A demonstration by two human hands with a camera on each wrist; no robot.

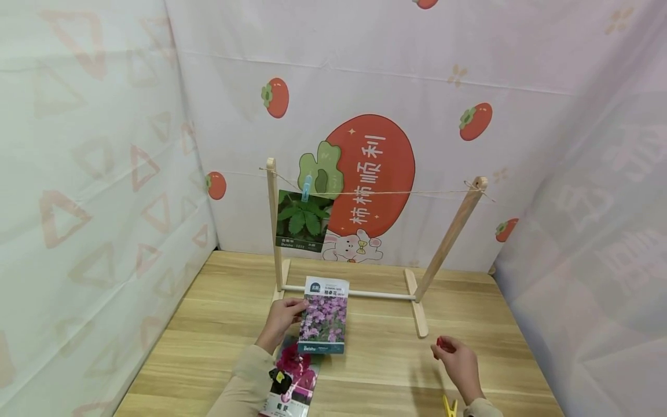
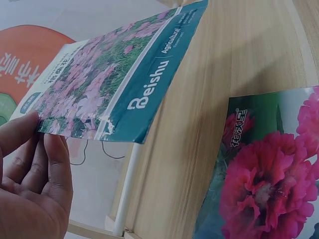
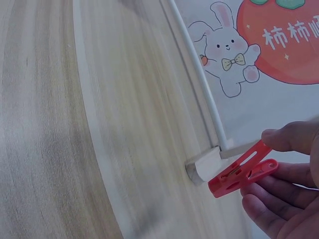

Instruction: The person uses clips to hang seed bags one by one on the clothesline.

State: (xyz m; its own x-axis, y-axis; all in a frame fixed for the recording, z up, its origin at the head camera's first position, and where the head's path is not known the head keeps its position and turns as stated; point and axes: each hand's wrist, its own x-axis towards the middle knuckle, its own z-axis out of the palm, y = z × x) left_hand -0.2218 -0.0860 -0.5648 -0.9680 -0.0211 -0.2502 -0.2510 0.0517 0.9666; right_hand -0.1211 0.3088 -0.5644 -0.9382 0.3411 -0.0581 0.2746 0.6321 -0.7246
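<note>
My left hand pinches the left edge of a seed packet with pink-purple flowers and a teal bottom band, held up above the table. In the left wrist view, the thumb lies on the packet's front and the other fingers are behind it. Over at the right, my right hand holds a red clothespin by its handle ends between thumb and fingers, its nose pointing away from the palm. Partly under the raised packet in the head view, a second seed packet with magenta flowers lies on the table.
A wooden stand with a left post and right post carries a string. From it hangs a green-leaf packet under a blue clothespin. A yellow clothespin lies near the right forearm, on the wooden table.
</note>
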